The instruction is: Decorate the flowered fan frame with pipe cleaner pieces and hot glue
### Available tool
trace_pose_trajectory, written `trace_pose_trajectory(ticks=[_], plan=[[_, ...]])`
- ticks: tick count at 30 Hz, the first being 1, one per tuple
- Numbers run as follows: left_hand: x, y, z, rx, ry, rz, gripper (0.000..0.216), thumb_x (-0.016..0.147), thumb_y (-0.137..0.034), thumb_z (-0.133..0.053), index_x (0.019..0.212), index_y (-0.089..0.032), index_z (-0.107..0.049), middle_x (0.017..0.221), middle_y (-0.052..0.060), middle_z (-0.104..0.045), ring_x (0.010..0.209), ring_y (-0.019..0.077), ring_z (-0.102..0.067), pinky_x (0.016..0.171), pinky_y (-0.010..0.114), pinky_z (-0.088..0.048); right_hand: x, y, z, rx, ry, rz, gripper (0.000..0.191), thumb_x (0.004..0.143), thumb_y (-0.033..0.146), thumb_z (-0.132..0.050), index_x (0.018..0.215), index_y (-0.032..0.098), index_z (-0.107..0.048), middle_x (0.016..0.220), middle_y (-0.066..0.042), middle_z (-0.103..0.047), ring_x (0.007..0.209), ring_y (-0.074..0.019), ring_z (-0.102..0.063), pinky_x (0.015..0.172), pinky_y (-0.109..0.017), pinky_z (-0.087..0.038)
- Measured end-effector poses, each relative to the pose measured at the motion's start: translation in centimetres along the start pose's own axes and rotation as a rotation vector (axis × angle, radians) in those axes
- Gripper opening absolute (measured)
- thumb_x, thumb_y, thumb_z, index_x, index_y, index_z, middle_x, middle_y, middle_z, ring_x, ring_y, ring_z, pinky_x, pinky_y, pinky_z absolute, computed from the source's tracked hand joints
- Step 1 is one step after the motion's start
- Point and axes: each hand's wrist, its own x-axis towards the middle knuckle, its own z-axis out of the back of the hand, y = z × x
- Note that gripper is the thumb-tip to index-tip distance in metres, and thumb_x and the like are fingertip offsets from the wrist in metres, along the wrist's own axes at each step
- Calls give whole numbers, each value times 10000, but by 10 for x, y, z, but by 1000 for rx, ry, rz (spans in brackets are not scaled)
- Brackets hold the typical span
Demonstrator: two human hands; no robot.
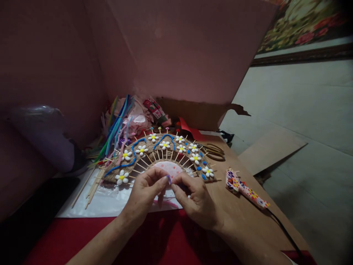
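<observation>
My left hand point(150, 187) and my right hand point(194, 195) meet at the middle, fingertips close together. Between them is a small purple fuzzy piece point(168, 179), which looks like a bit of pipe cleaner; both hands pinch at it. Just behind my hands lies a half-round fan-shaped craft piece point(149, 159) of sticks and woven twine. White flowers with yellow centres point(141, 149), a wavy blue strand point(135, 154) and blue dots point(199, 168) decorate it. Its inner half-circle point(168, 168) is pale pink with spots, partly hidden by my fingers.
Colourful pipe cleaners point(117, 121) and pink scraps point(139, 110) are heaped at the back left. Loose sticks point(92, 191) lie on the left. Scissors point(215, 151) and a flower-patterned glue gun point(245, 189) with a black cord lie on the brown board point(224, 217) to the right.
</observation>
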Motion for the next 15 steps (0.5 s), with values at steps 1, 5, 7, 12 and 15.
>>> trace_pose_trajectory(ticks=[1, 5, 7, 12, 15], plan=[[0, -1, 0, 22, 2, -1, 214, 737, -338, -646, 746, -136, -577, 580, -30, -517, 426, 59, -425, 373, 175, -360, 0, -1, 0, 0, -9, -4, 123, 841, 174, -459, 795, 168, -573, 616, 20, -524, 532, -100, -448, 524, -231, -355], [0, -2, 2, 157, 44, -42, 199, 776, -344, -603, 769, -146, -581, 589, -34, -516, 410, 47, -404, 383, 171, -337, 1, -3, 3, 25, -63, -34, 118, 843, 197, -470, 781, 168, -567, 621, 18, -526, 530, -100, -453, 512, -232, -351], [0, -2, 3, 228, 69, -83, 191, 794, -340, -578, 782, -150, -593, 649, -14, -543, 454, 57, -427, 400, 172, -355, 2, -4, 5, 42, -71, -47, 126, 846, 202, -468, 772, 166, -563, 624, 15, -531, 534, -103, -460, 509, -231, -354], [0, -3, 8, 382, 102, -133, 188, 801, -325, -568, 788, -143, -612, 720, 17, -580, 489, 63, -443, 414, 172, -369, 2, -4, 6, 40, -56, -51, 124, 846, 203, -472, 766, 166, -558, 624, 16, -535, 538, -104, -464, 508, -231, -354], [0, -5, 9, 298, 130, -59, 211, 789, -350, -583, 758, -142, -598, 643, -9, -542, 451, 58, -423, 397, 177, -360, 2, -4, 7, 48, -58, -47, 130, 853, 209, -470, 771, 166, -561, 629, 16, -536, 546, -105, -467, 515, -230, -361]])
